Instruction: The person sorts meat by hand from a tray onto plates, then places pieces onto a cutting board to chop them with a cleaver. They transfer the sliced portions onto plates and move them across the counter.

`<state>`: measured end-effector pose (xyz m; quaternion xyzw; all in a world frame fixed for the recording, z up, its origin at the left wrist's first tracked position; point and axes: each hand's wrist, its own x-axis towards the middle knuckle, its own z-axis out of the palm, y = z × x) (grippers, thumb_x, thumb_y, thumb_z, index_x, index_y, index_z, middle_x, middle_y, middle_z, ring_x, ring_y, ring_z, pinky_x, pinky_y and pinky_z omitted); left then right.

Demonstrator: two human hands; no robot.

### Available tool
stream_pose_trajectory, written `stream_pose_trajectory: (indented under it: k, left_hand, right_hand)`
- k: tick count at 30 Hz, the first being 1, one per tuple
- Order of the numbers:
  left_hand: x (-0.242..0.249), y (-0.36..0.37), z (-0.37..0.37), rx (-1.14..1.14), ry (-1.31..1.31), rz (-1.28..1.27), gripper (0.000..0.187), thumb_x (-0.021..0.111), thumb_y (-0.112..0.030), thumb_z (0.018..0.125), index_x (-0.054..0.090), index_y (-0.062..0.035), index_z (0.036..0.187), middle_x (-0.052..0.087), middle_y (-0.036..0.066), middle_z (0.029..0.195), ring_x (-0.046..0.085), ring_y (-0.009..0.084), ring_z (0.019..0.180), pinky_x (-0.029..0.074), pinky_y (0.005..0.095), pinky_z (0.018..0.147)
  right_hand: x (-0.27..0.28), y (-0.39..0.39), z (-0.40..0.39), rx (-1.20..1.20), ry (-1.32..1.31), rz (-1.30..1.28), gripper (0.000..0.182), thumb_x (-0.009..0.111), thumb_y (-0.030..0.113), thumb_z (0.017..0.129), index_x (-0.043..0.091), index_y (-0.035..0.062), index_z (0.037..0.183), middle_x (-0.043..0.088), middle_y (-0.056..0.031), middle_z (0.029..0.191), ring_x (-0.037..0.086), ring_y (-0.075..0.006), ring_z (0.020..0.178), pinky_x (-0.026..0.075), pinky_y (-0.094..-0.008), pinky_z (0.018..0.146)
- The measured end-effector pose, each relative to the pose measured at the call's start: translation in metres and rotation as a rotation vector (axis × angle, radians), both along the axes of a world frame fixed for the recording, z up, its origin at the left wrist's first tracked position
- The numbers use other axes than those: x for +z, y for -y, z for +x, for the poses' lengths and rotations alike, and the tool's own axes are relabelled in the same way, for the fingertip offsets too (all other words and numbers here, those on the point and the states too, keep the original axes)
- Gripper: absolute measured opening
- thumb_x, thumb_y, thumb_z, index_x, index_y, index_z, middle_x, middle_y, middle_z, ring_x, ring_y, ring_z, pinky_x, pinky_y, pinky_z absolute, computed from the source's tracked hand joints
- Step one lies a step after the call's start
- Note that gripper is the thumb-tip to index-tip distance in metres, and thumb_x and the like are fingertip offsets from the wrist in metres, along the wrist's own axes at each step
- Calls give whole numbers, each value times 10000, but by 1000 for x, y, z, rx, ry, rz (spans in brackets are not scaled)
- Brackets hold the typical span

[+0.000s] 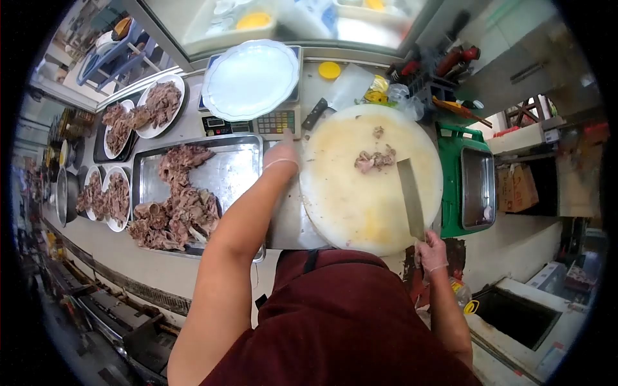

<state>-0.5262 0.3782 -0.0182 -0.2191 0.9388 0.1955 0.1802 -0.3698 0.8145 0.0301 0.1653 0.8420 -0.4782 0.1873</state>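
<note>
My left hand, in a clear thin glove, reaches to the front edge of a digital scale. One finger is stretched out at its keypad; the other fingers are partly hidden, and I see nothing held. On the scale rests a white scalloped plate with no food on it. My right hand, also gloved, grips the handle of a cleaver. Its blade lies over the right part of a round cutting board. Small pieces of cooked meat lie on the board, left of the blade.
A metal tray holds a heap of bony meat. Plates of meat stand at the left. Behind the board lies another cleaver near a yellow lid. A knife rack and green bin stand at the right.
</note>
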Motion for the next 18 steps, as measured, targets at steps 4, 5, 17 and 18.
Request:
stream_pose_trajectory:
  k: [4,5,17,18]
  left_hand:
    - [9,-28,5,47,-476,123,319,564,-312,896,629,-138,1155,688,185,851,672,368,801,534,453,766]
    - [-9,-45,5,-67,-518,223,371,619,-329,861,626,-128,1172,679,168,853,663,358,827,534,432,782]
    - [-37,-174,-45,-443,-758,440,660,723,-347,754,548,-26,1305,471,242,1383,440,422,1287,373,439,1090]
    - [-36,-171,-43,-433,-762,425,660,723,-347,754,548,-26,1305,471,242,1383,440,422,1287,373,439,1090]
  right_hand:
    - [3,1,-12,-327,192,-429,151,569,173,887,583,63,989,522,-20,652,479,-138,451,413,-315,401]
    - [1,3,-17,-330,192,-430,151,569,173,887,583,63,989,522,-20,652,479,-138,451,413,-315,401]
    - [-45,96,-96,-272,486,-644,206,544,186,872,487,85,702,448,-42,536,436,-185,402,376,-352,396]
    - [-35,113,-98,-346,534,-666,229,552,189,880,481,85,688,447,-45,535,437,-182,397,382,-356,386]
